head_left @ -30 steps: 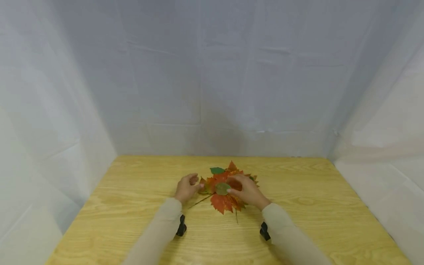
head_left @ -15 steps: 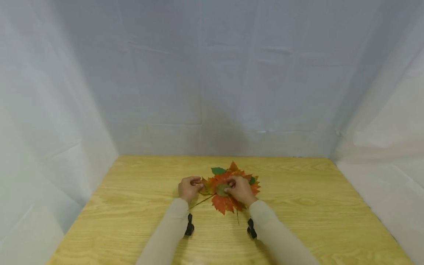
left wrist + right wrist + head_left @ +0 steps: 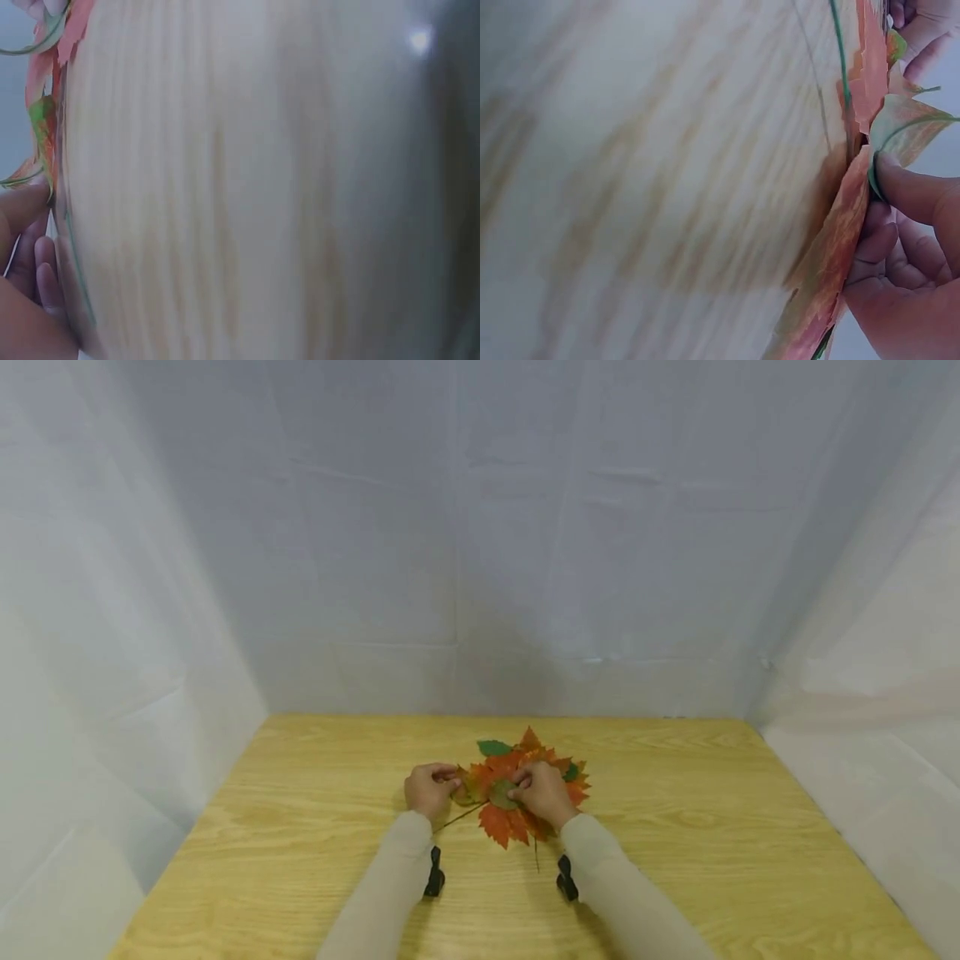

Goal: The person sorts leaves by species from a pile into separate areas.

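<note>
The right hand (image 3: 546, 795) has slid to the left since a second ago, and the left hand (image 3: 427, 792) has gone a little to the right, so they are closer now. A dull green leaf (image 3: 501, 794) is low in the middle of the frame, on top of the red leaves (image 3: 504, 825). The right fingers and thumb pinch its edge. The left fingers and thumb pinch a yellow-green leaf (image 3: 466, 788) just left of it. A dark green leaf (image 3: 494, 747) pokes out above, and a thin stem (image 3: 461, 816) points to the lower left. All the leaves are in one bunch on the yellow wood tabletop (image 3: 300, 827). Pale sleeves (image 3: 378, 889) come up from the bottom edge, and a white sheet (image 3: 480, 543) hangs behind, filling the top of the frame.
</note>
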Demonstrator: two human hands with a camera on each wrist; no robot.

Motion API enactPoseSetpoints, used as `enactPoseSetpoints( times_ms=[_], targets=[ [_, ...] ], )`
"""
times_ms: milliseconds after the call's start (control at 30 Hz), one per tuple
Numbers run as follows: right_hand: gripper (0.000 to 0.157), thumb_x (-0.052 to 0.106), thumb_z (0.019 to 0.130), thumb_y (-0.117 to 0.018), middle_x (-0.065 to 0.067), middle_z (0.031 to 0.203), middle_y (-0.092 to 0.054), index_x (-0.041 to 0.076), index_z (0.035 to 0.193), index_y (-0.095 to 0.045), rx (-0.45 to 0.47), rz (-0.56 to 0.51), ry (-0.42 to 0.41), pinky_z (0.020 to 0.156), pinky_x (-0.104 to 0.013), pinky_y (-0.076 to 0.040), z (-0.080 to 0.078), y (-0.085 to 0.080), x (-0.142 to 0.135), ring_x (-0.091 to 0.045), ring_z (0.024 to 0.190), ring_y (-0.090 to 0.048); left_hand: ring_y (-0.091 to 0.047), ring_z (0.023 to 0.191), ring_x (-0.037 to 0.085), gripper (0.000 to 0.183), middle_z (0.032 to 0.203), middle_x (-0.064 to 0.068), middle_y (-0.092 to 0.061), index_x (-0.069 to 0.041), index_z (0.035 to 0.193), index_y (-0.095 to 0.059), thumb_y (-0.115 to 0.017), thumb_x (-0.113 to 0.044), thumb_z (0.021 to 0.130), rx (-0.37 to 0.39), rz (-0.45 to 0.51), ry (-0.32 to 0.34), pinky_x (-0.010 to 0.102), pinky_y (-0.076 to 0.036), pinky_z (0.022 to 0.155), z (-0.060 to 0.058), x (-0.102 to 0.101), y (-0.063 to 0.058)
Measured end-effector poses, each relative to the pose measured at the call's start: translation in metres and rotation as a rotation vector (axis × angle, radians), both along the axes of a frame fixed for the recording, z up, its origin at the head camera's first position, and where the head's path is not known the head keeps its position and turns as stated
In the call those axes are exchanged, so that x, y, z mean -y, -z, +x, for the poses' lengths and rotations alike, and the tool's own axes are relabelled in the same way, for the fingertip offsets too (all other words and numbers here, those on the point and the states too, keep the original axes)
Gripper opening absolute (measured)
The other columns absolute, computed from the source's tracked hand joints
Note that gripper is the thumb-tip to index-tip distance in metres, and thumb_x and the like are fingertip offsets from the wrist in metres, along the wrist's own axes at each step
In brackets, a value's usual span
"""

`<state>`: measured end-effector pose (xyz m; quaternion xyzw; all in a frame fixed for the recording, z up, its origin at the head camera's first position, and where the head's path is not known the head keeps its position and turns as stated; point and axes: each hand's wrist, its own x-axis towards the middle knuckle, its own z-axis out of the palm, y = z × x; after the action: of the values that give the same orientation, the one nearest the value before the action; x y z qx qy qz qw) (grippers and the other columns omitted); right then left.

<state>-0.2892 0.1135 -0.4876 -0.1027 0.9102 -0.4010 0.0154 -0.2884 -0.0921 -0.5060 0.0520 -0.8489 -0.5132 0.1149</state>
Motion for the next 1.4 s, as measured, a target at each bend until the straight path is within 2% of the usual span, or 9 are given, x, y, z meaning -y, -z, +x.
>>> enactPoseSetpoints(
  times_ms=[267, 433, 600, 733, 867, 1000, 1100, 1233, 1400],
  targets=[
    [0.009, 0.011, 0.082, -0.076, -0.008, 0.088, -0.07, 0.004, 0.088, -0.073, -0.019, 0.017, 0.006, 0.061, -0.032, -0.054, 0.0, -0.005, -0.001, -0.018, 0.073, -0.063, -0.064, 0.079, 0.022, 0.015, 0.085, 0.008, -0.073, -0.005, 0.096, -0.077, -0.076, -0.004, 0.08, 0.008, 0.012, -0.012, 0.04, -0.055, 0.073, -0.003, -0.002, 0.001],
    [0.011, 0.012, 0.085, -0.074, -0.008, 0.092, -0.069, 0.003, 0.09, -0.074, 0.045, -0.137, 0.029, 0.064, -0.034, -0.055, 0.005, -0.019, -0.011, -0.016, 0.074, -0.063, -0.064, 0.076, 0.021, 0.015, 0.083, 0.007, -0.073, -0.005, 0.095, -0.077, -0.077, -0.005, 0.079, 0.011, 0.011, -0.005, 0.039, -0.055, 0.072, -0.004, 0.001, 0.006],
    [0.021, 0.016, 0.088, -0.071, -0.014, 0.102, -0.066, -0.001, 0.101, -0.07, 0.126, -0.245, 0.117, 0.074, -0.042, -0.055, 0.009, -0.04, -0.04, -0.022, 0.082, -0.064, -0.065, 0.076, 0.021, 0.016, 0.084, 0.008, -0.073, -0.005, 0.096, -0.077, -0.077, -0.004, 0.08, 0.006, 0.008, -0.017, 0.039, -0.056, 0.071, -0.003, 0.006, 0.007],
    [0.031, 0.016, 0.09, -0.068, -0.02, 0.109, -0.064, -0.007, 0.111, -0.065, 0.189, -0.313, 0.172, 0.083, -0.044, -0.055, 0.015, -0.047, -0.082, -0.029, 0.09, -0.066, -0.064, 0.075, 0.021, 0.016, 0.083, 0.007, -0.072, -0.006, 0.096, -0.077, -0.077, -0.005, 0.08, 0.018, 0.027, -0.024, 0.039, -0.056, 0.07, -0.003, 0.007, 0.007],
    [0.037, 0.015, 0.092, -0.065, -0.021, 0.11, -0.062, -0.012, 0.116, -0.06, 0.218, -0.342, 0.24, 0.084, -0.039, -0.056, 0.027, -0.04, -0.132, -0.023, 0.088, -0.067, -0.064, 0.076, 0.02, 0.016, 0.083, 0.005, -0.072, -0.007, 0.096, -0.077, -0.076, -0.005, 0.081, 0.036, 0.035, -0.012, 0.038, -0.056, 0.07, -0.005, 0.005, 0.008],
    [0.043, 0.019, 0.095, -0.062, -0.021, 0.109, -0.064, -0.016, 0.12, -0.055, 0.224, -0.297, 0.267, 0.08, -0.034, -0.057, 0.043, -0.029, -0.178, -0.018, 0.085, -0.067, -0.064, 0.076, 0.02, 0.015, 0.082, 0.004, -0.072, -0.008, 0.095, -0.077, -0.076, -0.005, 0.081, 0.024, 0.032, -0.025, 0.038, -0.056, 0.07, -0.007, 0.004, 0.008],
    [0.043, 0.02, 0.096, -0.06, -0.016, 0.098, -0.068, -0.017, 0.118, -0.057, 0.227, -0.2, 0.287, 0.078, -0.036, -0.056, 0.058, -0.022, -0.206, -0.018, 0.081, -0.067, -0.064, 0.076, 0.02, 0.015, 0.083, 0.005, -0.072, -0.007, 0.095, -0.077, -0.076, -0.005, 0.081, 0.018, 0.028, -0.025, 0.038, -0.056, 0.07, -0.007, 0.004, 0.007],
    [0.042, 0.024, 0.094, -0.062, -0.004, 0.075, -0.069, -0.015, 0.11, -0.063, 0.308, -0.119, 0.326, 0.072, -0.03, -0.055, 0.071, -0.012, -0.227, -0.012, 0.069, -0.063, -0.064, 0.076, 0.021, 0.015, 0.084, 0.006, -0.072, -0.007, 0.096, -0.077, -0.076, -0.005, 0.081, 0.022, 0.023, -0.015, 0.039, -0.056, 0.07, -0.005, 0.006, 0.005],
    [0.038, 0.022, 0.092, -0.064, 0.002, 0.068, -0.067, -0.014, 0.105, -0.065, 0.396, -0.251, 0.367, 0.066, -0.022, -0.053, 0.074, -0.006, -0.233, -0.009, 0.063, -0.064, -0.064, 0.077, 0.02, 0.015, 0.084, 0.005, -0.072, -0.008, 0.096, -0.077, -0.076, -0.006, 0.081, 0.032, 0.026, -0.024, 0.038, -0.056, 0.07, -0.003, 0.009, 0.005]
  ],
)
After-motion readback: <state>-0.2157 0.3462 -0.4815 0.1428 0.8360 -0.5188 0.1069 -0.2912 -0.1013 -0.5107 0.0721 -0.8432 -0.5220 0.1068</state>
